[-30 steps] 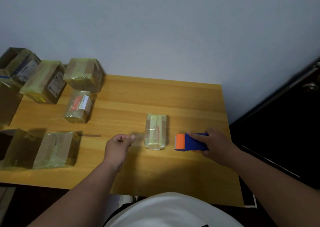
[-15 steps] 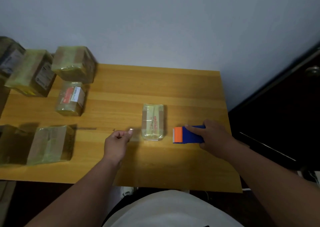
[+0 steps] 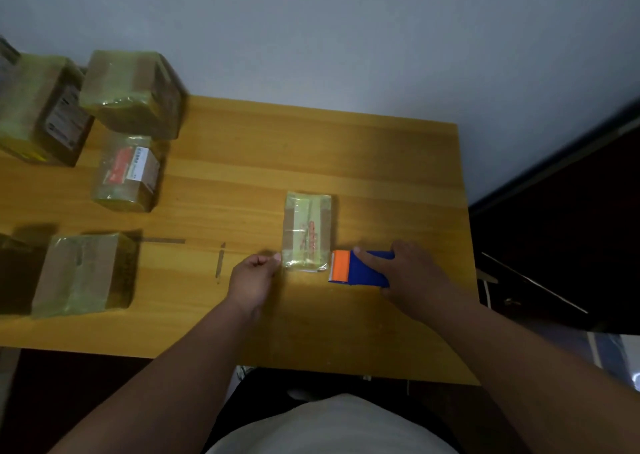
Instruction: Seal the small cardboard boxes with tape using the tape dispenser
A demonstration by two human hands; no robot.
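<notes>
Small box (image 3: 307, 232) lies mid-surface (image 3: 381, 163), taped over. Right hand (image 3: 412, 273) grips the tape dispenser (image 3: 358, 268) at the box's near-right corner. Left hand (image 3: 254, 275) curled, pinching at its near-left corner. Taped boxes (image 3: 128, 93) crowd the left; bare wood far right.

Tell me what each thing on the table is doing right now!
Small box: lying flat mid-table, wrapped in tape.
Tape dispenser: on the table right of that box, held.
Right hand: grips the dispenser.
Left hand: fingers curled at the box's near left corner.
Other boxes: taped, resting at the left.
</notes>
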